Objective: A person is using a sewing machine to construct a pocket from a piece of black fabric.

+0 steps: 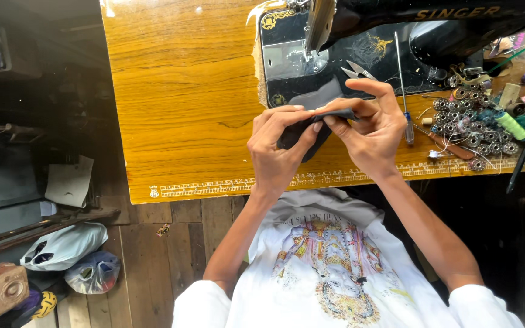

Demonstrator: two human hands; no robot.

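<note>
Both hands, left hand [274,149] and right hand [369,127], pinch 1 dark fabric piece [311,115], perhaps folding its edge, beside the sewing machine [396,36].

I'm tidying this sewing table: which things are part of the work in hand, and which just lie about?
In hand:
left hand
right hand
dark cloth piece
sewing machine

Lying about:
thread snips
screwdriver
metal bobbins
green thread spool
</note>
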